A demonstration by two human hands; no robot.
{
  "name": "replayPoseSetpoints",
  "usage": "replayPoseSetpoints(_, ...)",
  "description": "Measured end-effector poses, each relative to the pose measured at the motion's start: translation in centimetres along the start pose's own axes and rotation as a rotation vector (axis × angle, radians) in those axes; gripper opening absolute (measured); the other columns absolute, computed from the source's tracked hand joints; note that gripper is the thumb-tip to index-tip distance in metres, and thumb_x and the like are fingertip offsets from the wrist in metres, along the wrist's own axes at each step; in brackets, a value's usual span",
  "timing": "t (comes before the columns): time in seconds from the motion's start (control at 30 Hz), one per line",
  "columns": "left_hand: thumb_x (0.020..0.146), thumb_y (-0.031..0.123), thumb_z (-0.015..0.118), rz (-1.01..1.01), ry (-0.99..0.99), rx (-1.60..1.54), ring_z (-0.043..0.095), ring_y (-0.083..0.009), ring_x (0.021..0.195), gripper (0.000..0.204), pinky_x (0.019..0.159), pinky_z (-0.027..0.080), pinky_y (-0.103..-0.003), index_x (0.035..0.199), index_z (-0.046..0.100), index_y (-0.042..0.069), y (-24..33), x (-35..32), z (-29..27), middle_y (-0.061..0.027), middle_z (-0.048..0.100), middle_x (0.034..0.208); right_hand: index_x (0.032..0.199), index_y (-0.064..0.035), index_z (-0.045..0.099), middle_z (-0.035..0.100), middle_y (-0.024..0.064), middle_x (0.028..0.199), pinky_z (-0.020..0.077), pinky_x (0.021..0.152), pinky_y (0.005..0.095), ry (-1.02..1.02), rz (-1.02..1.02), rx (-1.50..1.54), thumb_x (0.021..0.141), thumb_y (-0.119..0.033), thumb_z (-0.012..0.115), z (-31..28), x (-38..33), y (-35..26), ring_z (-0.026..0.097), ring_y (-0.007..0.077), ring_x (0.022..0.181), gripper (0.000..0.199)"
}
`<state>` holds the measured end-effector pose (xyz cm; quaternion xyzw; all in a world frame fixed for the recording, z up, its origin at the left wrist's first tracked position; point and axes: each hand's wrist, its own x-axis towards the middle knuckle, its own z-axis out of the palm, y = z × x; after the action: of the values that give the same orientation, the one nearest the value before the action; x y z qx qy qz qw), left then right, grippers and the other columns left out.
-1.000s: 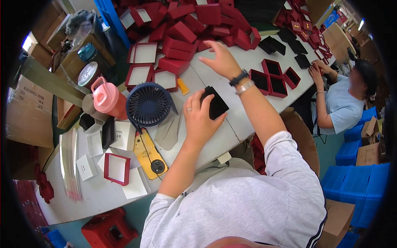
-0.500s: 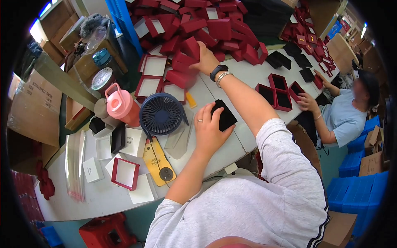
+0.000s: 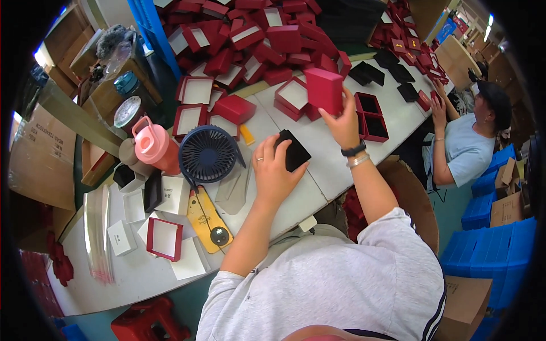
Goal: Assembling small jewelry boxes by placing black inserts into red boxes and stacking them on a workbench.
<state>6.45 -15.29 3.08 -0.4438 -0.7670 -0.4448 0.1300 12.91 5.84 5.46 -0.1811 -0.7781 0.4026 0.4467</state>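
Note:
My right hand [image 3: 344, 126] is raised over the middle of the table. Its fingers and thumb grip a red box [image 3: 325, 90], held tilted with a plain face showing. My left hand [image 3: 274, 173] is closed on a flat black box insert [image 3: 296, 152], which rests on the table or just above it; its underside is hidden. Just left of the raised box stands an open red box [image 3: 292, 95] with a white inside. Partly behind my right hand are red boxes with black linings [image 3: 375, 127].
Red boxes [image 3: 250, 37] lie heaped at the far side. A blue fan [image 3: 208, 153], a pink jug [image 3: 156, 149] and a yellow board [image 3: 206, 219] stand left of my left hand. Black inserts [image 3: 367, 74] lie far right, near a co-worker [image 3: 469, 136] holding something small and red.
My right hand has come away from the heap, moving right and nearer with a red box. An open red box now stands beside it. My left hand keeps the black insert. The co-worker's hands have drawn together.

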Motion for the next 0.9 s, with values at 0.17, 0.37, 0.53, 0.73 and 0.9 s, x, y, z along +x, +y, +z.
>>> replayPoseSetpoints(0.17, 0.063, 0.028, 0.087, 0.014, -0.001, 0.003, 0.047, -0.0361, 0.122, 0.061, 0.104, 0.036, -0.048, 0.115, 0.063, 0.008, 0.1, 0.1, 0.0, -0.0138, 0.054, 0.130, 0.138, -0.0034, 0.044, 0.056, 0.0190, 0.132, 0.0460, 0.103, 0.0413, 0.064, 0.001, -0.035, 0.080, 0.001, 0.067, -4.6, -5.4, 0.6, 0.056, 0.0309, 0.122, 0.062)
replayPoseSetpoints(0.37, 0.064, 0.030, 0.087, 0.032, 0.012, -0.050, 0.048, -0.0350, 0.122, 0.060, 0.104, 0.035, -0.047, 0.114, 0.063, 0.007, -0.4, 0.0, 0.1, -0.0139, 0.054, 0.128, 0.130, -0.0133, 0.058, 0.053, 0.0116, 0.134, 0.0293, 0.115, 0.0474, -0.628, -0.128, -0.406, 0.071, 0.003, 0.058, -6.7, -9.9, -0.4, 0.041, 0.0339, 0.135, 0.061)
replayPoseSetpoints(0.53, 0.066, 0.029, 0.086, 0.056, -0.016, -0.055, 0.047, -0.0356, 0.123, 0.061, 0.104, 0.036, -0.047, 0.117, 0.063, 0.007, 0.0, 0.0, -0.4, -0.0133, 0.054, 0.131, 0.130, -0.0070, 0.057, 0.051, 0.0129, 0.137, 0.0309, 0.114, 0.0448, -0.248, -0.024, -0.173, 0.077, -0.005, 0.066, -5.8, -8.0, 1.0, 0.040, 0.0335, 0.136, 0.054)
replayPoseSetpoints(0.73, 0.068, 0.026, 0.084, 0.073, -0.060, -0.060, 0.044, -0.0366, 0.125, 0.063, 0.107, 0.035, -0.047, 0.123, 0.059, 0.007, 0.2, 0.0, -0.7, -0.0148, 0.051, 0.135, 0.110, -0.0059, 0.064, 0.061, 0.0134, 0.120, 0.0354, 0.110, 0.0490, -0.142, -0.228, -0.850, 0.078, -0.006, 0.069, -3.4, -3.0, 5.3, 0.049, 0.0345, 0.127, 0.032)
replayPoseSetpoints(0.9, 0.069, 0.025, 0.082, 0.053, -0.054, -0.060, 0.043, -0.0389, 0.128, 0.066, 0.108, 0.032, -0.049, 0.126, 0.055, 0.007, -0.3, -0.1, -0.5, -0.0185, 0.047, 0.138, 0.097, -0.0040, 0.064, 0.065, 0.0132, 0.102, 0.0393, 0.106, 0.0475, -0.022, -0.239, -0.703, 0.079, -0.003, 0.069, -4.3, -2.1, 3.3, 0.056, 0.0341, 0.116, 0.018)
